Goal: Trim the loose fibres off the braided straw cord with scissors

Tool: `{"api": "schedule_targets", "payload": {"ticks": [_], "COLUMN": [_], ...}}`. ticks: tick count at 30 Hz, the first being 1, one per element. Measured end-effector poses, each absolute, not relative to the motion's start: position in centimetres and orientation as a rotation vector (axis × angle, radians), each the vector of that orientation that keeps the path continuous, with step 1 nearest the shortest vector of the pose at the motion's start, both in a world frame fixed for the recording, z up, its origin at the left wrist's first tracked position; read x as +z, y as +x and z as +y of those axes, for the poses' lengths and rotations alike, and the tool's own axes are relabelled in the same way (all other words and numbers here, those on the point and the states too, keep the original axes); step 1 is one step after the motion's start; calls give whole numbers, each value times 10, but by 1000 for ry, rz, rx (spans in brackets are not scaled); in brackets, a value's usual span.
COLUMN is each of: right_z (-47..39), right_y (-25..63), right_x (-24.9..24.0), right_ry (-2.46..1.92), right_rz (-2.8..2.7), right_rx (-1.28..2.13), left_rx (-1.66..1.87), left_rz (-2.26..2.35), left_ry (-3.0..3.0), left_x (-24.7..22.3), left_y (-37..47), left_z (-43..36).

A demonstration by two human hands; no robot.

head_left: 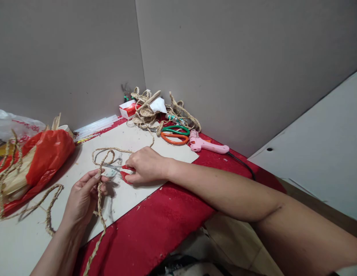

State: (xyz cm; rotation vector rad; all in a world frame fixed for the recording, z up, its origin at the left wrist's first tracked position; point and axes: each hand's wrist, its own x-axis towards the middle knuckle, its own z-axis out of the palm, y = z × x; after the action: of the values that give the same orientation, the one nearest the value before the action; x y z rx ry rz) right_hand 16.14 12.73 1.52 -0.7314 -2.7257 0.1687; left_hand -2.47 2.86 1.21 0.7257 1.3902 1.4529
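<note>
Toward the worktop's [167,214] front edge, the left hand [85,189] is pinching the braided rope [99,195] between thumb and fingertips; to its right, the right hand [149,165], fingers curled, is gripping red-handled scissors [125,177] pointing at the rope (best keeping the strand taut, skin clear).

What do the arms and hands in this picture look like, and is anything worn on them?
The left hand and right hand are human and ungloved, with no watch or bracelet showing on either wrist. The visible forearms are uncovered. A pale strip of cloth, probably a sleeve edge, shows above the right elbow.
</note>
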Motion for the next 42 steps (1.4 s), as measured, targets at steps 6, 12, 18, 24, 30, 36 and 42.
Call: {"api": "schedule_targets", "payload": {"ticks": [6,12,18,24,30,36,42], "right_z": [129,128,125,128,122,122,129], "right_y": [160,162,160,162,163,158,161], "right_x": [17,19,15,19,19,14,17], "right_ry": [-763,-749,-713,-757,-694,-718,-764], "right_rz": [-2792,-2743,-2762,-2788,-2810,-2859,-2804], "right_rx": [188,182,168,168,134,30,109], "left_rx": [1463,1443,1418,1406,1428,1421,1430], "left_rz": [1361,1380,1368,1346,1333,1344,1325], "left_ry": [730,691,673,685,702,697,674], "left_x": [10,14,16,15,14,16,15], "left_y": [-26,-25,-23,-26,-26,-22,-26], "left_z": [29,26,25,25,25,24,25]}}
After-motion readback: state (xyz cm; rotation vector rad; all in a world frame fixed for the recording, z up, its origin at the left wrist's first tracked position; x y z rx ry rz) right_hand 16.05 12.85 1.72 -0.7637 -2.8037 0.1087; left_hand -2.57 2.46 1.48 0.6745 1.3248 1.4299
